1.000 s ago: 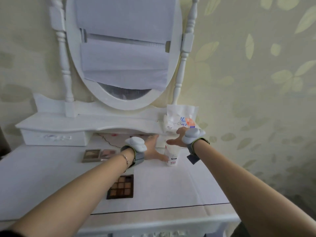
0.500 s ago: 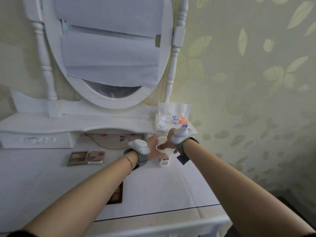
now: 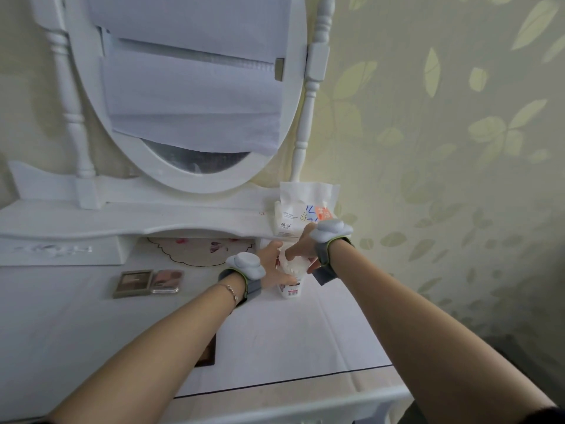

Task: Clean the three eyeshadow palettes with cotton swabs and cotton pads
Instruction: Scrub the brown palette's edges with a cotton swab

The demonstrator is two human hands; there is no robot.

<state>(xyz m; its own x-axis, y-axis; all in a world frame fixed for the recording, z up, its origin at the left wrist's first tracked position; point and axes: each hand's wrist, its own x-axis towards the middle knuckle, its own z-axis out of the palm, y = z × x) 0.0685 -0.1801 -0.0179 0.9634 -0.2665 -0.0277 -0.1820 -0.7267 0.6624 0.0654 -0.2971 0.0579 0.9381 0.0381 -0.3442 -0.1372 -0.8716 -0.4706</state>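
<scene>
eyeshadow palettes are lying on the white dressing table [image 3: 91, 332]: i am seeing a brown-toned palette [image 3: 133, 283] and a pink-toned palette [image 3: 166, 280] sitting side by side, touching or nearly so, left of the hands. a dark palette [image 3: 206, 350] is showing only as a sliver beside the left forearm, nearer the front edge, the rest hidden by the arm.

both hands are working at a small white packet [image 3: 292, 272] standing upright on the table, just below the raised shelf [image 3: 122, 218]. i am reading it as a bag of cotton swabs or pads, but the print is too blurred to confirm. left hand [image 3: 272, 267] is wrapping around the packet's left side, fingers curled on it and thumb pointing up toward the shelf. right hand [image 3: 301, 246] is coming from above, fingertips pinching at the crinkled top of the packet. both wrists are wearing grey bands with pale rounded units on top; a thin bracelet [image 3: 230, 292] is sitting on the left wrist.

a soft tissue pack [image 3: 298, 209] with blue and orange print is resting on the shelf, just behind the right hand. an oval mirror [image 3: 195, 87] is standing above, mostly covered with white paper sheets. a doily [image 3: 198, 250] with red flower marks is lying under the shelf arch.
</scene>
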